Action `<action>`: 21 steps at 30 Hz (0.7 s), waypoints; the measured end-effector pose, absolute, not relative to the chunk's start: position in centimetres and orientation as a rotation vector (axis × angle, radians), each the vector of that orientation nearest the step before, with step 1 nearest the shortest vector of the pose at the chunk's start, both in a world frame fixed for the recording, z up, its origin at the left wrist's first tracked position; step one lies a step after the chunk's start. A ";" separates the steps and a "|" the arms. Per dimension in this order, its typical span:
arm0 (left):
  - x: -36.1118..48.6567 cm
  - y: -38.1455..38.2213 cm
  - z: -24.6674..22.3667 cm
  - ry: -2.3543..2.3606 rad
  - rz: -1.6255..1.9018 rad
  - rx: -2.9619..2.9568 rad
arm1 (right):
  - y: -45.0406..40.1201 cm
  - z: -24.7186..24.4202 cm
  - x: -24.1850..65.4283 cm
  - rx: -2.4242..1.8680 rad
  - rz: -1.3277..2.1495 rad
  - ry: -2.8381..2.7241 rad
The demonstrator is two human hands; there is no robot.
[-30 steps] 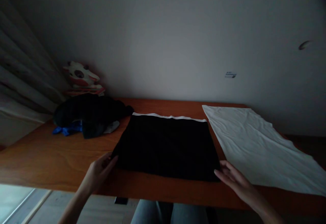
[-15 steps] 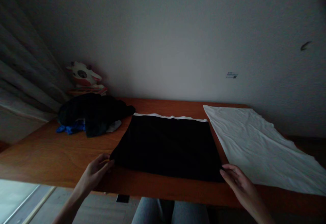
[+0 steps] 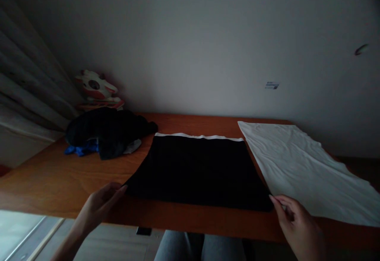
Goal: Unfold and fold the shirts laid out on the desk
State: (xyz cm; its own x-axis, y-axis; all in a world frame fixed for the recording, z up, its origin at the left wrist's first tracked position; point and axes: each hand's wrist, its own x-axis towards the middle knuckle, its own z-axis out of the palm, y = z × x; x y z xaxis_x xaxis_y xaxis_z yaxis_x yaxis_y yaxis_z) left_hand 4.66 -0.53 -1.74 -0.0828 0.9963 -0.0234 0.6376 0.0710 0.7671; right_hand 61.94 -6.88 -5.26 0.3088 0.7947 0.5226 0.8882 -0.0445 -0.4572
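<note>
A black cloth garment [image 3: 197,172] with a white band along its far edge lies flat on the wooden table in front of me. Its exact kind I cannot tell. The near left corner is pinched between the thumb and fingers of my left hand [image 3: 101,201]. At the near right corner, my right hand [image 3: 297,221] grips the cloth the same way. Between the two hands the near edge is stretched fairly straight. To the right, a white cloth garment [image 3: 308,170] is spread out, its left edge close to the black one and to my right hand.
A heap of dark clothes [image 3: 109,132] with a blue piece [image 3: 81,149] lies at the left. Behind it is a cow-shaped toy [image 3: 96,84]. A curtain [image 3: 26,79] hangs at far left; the wall stands behind the wooden table [image 3: 74,181].
Both hands have moved outward, left hand to the left and right hand to the right. The near corners of the black garment have been drawn wider apart.
</note>
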 end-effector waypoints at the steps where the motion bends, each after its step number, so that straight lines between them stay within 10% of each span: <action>1: 4.6 -0.8 -1.7 1.799 0.764 1.641 | -7.0 -5.6 62.4 -1.846 -0.148 -1.506; 21: 16.5 1.0 -4.9 1.677 0.596 2.697 | -2.9 -7.1 53.8 -1.507 -0.211 -2.161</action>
